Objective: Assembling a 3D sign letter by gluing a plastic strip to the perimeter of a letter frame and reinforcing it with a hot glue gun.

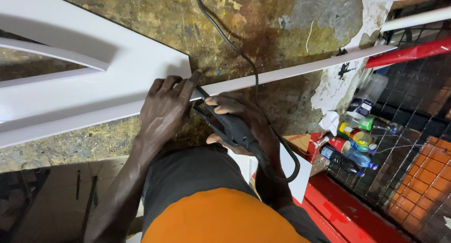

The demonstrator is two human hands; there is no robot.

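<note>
My right hand (244, 121) grips a black corded hand tool (225, 125) whose thin tip points up at the edge of a white plastic panel (94, 92). My left hand (164, 109) rests flat on that panel's edge, index finger stretched along the tool's tip. A long white strip (305, 69) runs from the panel to the right across a stained wooden workbench (263, 31). The tool's black cable (230, 43) leads up across the bench and loops below my right wrist.
Several plastic bottles (357, 139) lie in a heap at the right beside a red frame (343, 210) and a wire mesh (413, 144). A red bar (408, 52) and a white pipe (418, 18) cross the upper right. White paper scraps (331, 121) hang off the bench edge.
</note>
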